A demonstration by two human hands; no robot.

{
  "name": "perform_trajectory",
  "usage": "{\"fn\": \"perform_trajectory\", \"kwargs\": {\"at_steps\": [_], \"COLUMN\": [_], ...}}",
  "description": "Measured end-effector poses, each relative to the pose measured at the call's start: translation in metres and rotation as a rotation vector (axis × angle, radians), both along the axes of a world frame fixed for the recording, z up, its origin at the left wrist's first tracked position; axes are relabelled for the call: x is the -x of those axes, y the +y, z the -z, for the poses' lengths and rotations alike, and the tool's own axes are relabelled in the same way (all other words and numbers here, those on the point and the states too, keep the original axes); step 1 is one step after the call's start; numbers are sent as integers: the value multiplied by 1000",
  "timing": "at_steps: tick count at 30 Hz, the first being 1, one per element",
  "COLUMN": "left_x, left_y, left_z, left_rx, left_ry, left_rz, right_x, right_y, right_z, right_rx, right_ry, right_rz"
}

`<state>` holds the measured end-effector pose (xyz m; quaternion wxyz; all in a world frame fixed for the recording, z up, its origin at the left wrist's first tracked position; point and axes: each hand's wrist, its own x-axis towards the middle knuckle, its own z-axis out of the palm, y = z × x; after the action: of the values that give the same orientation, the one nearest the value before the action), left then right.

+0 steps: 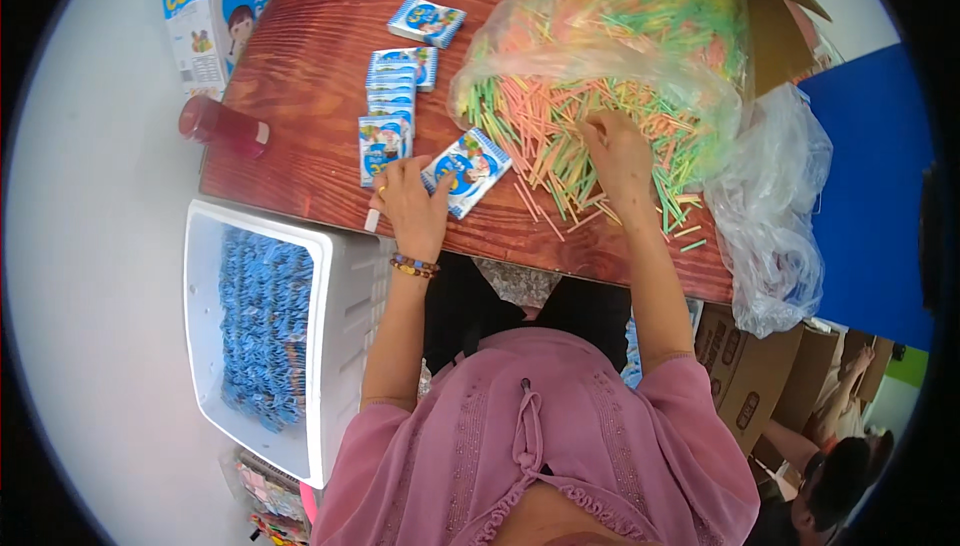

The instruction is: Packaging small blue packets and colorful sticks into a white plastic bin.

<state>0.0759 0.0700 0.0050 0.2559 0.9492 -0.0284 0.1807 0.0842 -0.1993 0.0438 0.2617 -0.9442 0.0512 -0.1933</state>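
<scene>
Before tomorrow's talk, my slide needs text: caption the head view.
Left hand at blue-and-white packets, right hand among loose colourful sticks spilling from a clear bag on a reddish table.

I see print on the flat white-and-blue packet (468,170) under the left hand's thumb (443,186), on the overlapping row of small white-and-blue packets (390,96) just beyond that hand's fingers, and on the single white-and-blue packet (426,22) farther out. Bigger yellow letters stand on the tall blue-and-white carton (245,6) and narrow white carton (192,26) well beyond it. Dark, tiny print marks the brown cardboard box (738,371) nearer than the right hand (620,161).
</scene>
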Motion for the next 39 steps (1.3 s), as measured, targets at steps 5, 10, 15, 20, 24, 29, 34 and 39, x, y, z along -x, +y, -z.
{"fn": "perform_trajectory", "kwargs": {"at_steps": [5,10,15,20,24,29,34,39], "left_x": [-4,-4,-5,-3,1,3,10,22], "left_y": [-4,-6,4,1,-4,-18,-35,-56], "left_z": [13,7,8,-10,-39,-38,-25,-18], "left_rx": [180,146,29,-64,252,1105,1355,1466], "left_ry": [44,-51,-154,-357,-277,215,361,378], "left_rz": [23,77,66,97,274,205,308,294], "right_x": [18,23,17,3,-7,2,18,29], "right_y": [-17,10,33,52,64,52,42,33], "right_z": [15,24,18,15,15,10,8,15], "right_rx": [8,5,13,-130,-616,-985,-1058,-1081], "right_ry": [-180,-129,-145,-169,-177,189,266,225], "right_rz": [7,13,-122,-315,-462,-577,-563,-491]}}
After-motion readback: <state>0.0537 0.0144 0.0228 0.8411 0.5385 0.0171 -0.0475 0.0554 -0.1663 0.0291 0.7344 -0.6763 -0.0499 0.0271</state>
